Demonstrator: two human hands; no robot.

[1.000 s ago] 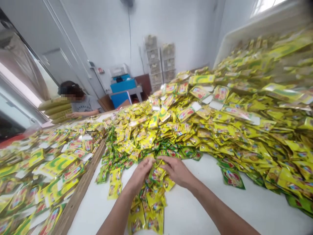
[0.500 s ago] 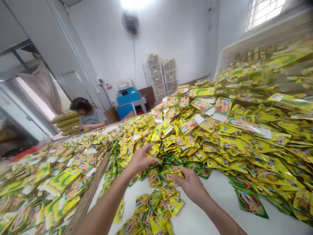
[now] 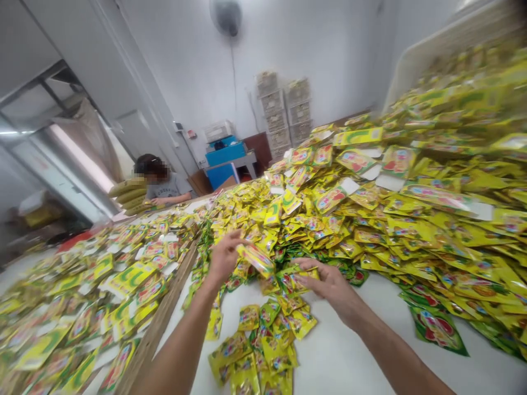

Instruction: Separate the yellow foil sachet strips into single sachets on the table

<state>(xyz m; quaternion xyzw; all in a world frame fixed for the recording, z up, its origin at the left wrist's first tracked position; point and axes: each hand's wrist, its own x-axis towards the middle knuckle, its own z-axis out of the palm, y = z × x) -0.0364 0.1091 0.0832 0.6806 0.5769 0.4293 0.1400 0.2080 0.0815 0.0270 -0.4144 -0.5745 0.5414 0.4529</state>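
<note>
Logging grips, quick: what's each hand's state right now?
Left hand: closed, holding a yellow pack by one end.
Right hand: closed, holding small yellow-and-green sachets.

Free tabletop (image 3: pixel 329 359), sachet heap (image 3: pixel 395 238) beyond

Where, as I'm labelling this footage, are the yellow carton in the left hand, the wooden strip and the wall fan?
Yellow carton (image 3: pixel 256 259), head view: middle of its printed face.
Wooden strip (image 3: pixel 165 312), head view: middle of its top.
Wall fan (image 3: pixel 226 16), head view: its round cage.
</note>
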